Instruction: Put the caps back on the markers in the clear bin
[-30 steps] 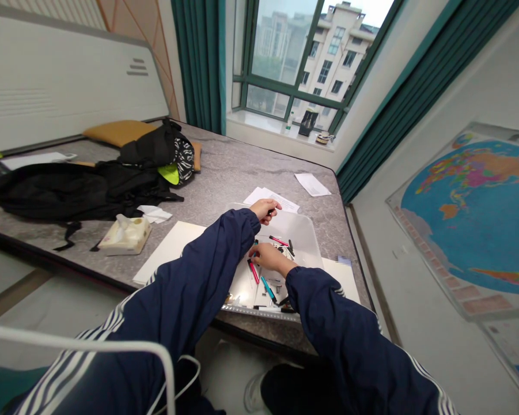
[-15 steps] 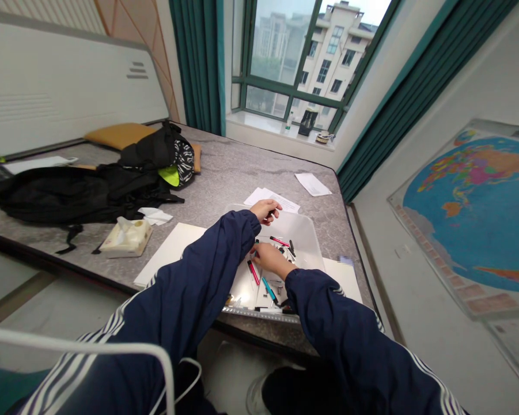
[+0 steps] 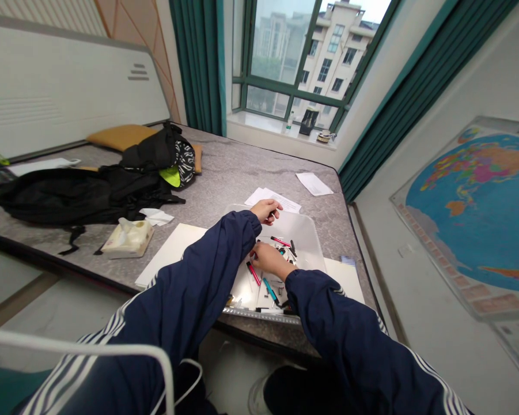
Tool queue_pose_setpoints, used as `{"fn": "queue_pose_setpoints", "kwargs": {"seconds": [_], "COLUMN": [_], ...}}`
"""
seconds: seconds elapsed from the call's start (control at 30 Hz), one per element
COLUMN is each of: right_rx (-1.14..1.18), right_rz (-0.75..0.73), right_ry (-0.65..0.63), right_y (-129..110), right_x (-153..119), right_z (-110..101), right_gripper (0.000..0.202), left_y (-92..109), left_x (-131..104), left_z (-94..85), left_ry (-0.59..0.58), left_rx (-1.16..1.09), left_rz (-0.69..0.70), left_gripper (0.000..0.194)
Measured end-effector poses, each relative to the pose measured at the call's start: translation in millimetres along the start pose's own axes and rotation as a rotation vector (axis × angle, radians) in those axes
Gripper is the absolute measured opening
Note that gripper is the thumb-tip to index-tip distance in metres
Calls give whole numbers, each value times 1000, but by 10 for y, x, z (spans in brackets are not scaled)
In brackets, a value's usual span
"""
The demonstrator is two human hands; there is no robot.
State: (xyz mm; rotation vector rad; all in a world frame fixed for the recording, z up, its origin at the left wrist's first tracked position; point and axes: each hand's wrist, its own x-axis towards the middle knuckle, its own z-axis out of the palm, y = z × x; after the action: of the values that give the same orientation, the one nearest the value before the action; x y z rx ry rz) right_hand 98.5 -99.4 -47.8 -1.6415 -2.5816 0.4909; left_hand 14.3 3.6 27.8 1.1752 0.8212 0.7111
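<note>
My left hand (image 3: 266, 211) hovers over the far part of a translucent plastic bin (image 3: 309, 230). Its fingers are curled in, and what they hold, if anything, I cannot make out. Lower down, inside the bin, my right hand (image 3: 271, 259) has its fingers pinched together beside the left sleeve, which partly hides the fingertips. Around it lie a red pen (image 3: 254, 273), a teal pen (image 3: 271, 291), another red pen (image 3: 280, 241) and a white pen with a dark end (image 3: 268, 310). Several small pen parts are scattered among them.
White boards or sheets (image 3: 173, 253) stick out beside the bin. To the left are a tissue box (image 3: 128, 239) and a black backpack (image 3: 64, 193). Papers (image 3: 314, 184) lie farther back on the grey marbled table (image 3: 237, 161). A white tube (image 3: 90, 346) crosses the lower left.
Both hands stay nearly in place, with only slight finger movement. A small teal piece now shows just beyond my right hand. The view has shifted slightly.
</note>
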Motion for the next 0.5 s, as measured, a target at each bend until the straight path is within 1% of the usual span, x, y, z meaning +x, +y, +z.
{"fn": "queue_pose_setpoints", "kwargs": {"seconds": [0.23, 0.5], "right_rx": [9, -3], "right_rz": [-18, -40], "right_ry": [4, 0], "right_y": [22, 40], "right_x": [10, -2], "right_z": [-14, -17], "right_gripper": [30, 27], "left_y": [-3, 24], "left_x": [2, 23], "left_z": [-6, -16], "left_ry": [-2, 41], "left_rx": [-29, -76], "left_rz": [21, 22], "left_gripper": [18, 22]}}
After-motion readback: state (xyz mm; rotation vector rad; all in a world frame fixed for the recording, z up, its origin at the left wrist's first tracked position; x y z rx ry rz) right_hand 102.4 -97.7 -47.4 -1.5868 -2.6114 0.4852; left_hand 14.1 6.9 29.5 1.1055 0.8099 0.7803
